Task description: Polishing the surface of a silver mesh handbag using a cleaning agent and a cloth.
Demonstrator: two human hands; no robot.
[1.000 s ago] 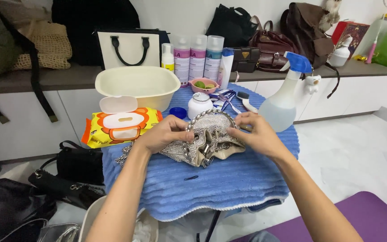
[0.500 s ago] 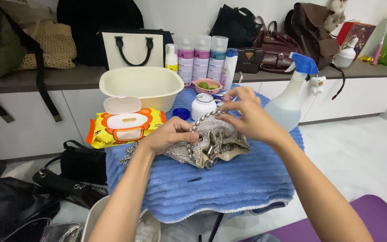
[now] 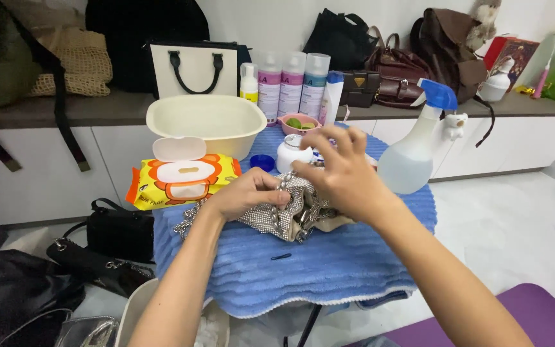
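A small silver sparkly purse (image 3: 277, 215) with a chain lies on a blue ribbed towel (image 3: 316, 263) covering a small table. My left hand (image 3: 248, 193) grips the purse's upper left edge and chain. My right hand (image 3: 348, 177) rests over the purse's right side, fingers spread, thumb and forefinger at the chain near its top. Just behind the hands stands a small white jar (image 3: 292, 152).
On the table: a cream basin (image 3: 203, 122), a yellow wet-wipe pack (image 3: 184, 177), a spray bottle with a blue head (image 3: 415, 151), a pink bowl (image 3: 300, 123), several tall bottles (image 3: 290, 83). Handbags line the shelf (image 3: 97, 109) behind; black bags (image 3: 107, 241) lie on the floor left.
My right hand has lifted from the purse's right side and moved up and left over its top. My left hand has stayed on the purse.
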